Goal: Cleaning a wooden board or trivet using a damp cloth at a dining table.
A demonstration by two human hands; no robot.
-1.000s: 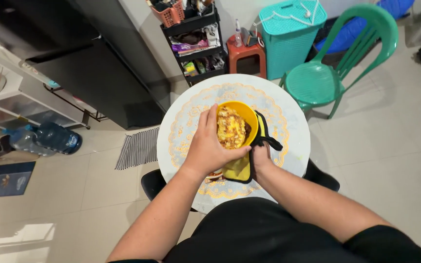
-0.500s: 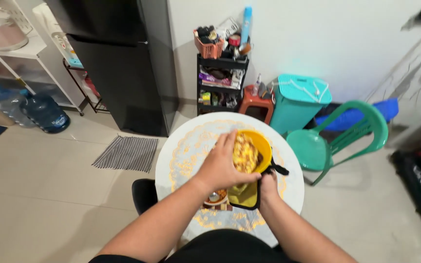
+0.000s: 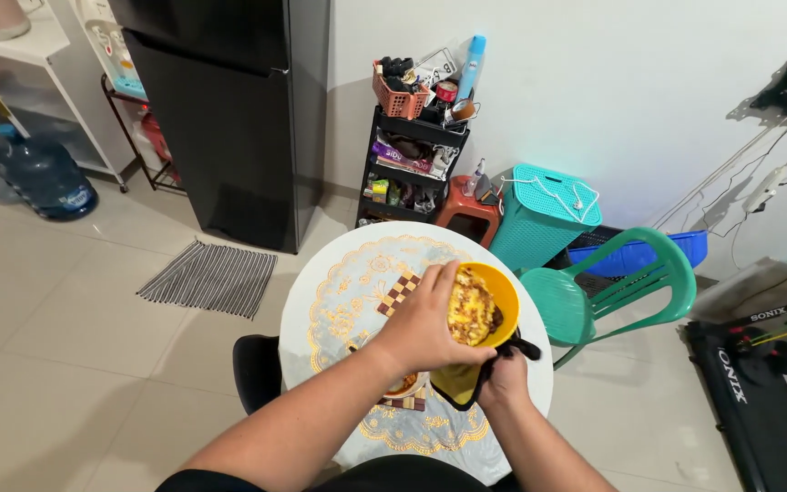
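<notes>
Far left: big blue water jug [image 3: 43,175] on the tiled floor under a white shelf [image 3: 20,55]. Right of it a black fridge [image 3: 239,109], with a striped floor mat [image 3: 209,278] just near of it. Centre far: black rack [image 3: 412,169] crammed with small items, orange basket on top; small orange stool [image 3: 466,208] and teal lidded bin [image 3: 544,214] just right of the rack.

Centre near: round table [image 3: 348,301] under a white cloth with gold pattern. Left hand [image 3: 425,323] comes in from near-left, fingers curled over the near-left rim of the yellow bowl [image 3: 494,296], gripping it. The bowl is tipped steeply, almost on edge, mouth facing left and toward the camera, base turned right; its rim runs roughly far-to-near. Yellow-brown food [image 3: 468,314] fills it. The bowl is held above the right part of the table, over a yellow cloth or bag [image 3: 457,387] with a black edge. Right hand [image 3: 505,374] sits just near of the bowl, closed around the black edge of the cloth. A small dish [image 3: 403,384] with brownish food is partly hidden under the left wrist.

Right: green plastic chair [image 3: 612,292] just beside the table, blue tub [image 3: 635,255] behind it. Far right: black treadmill [image 3: 767,392] on the floor, cables on the wall.
</notes>
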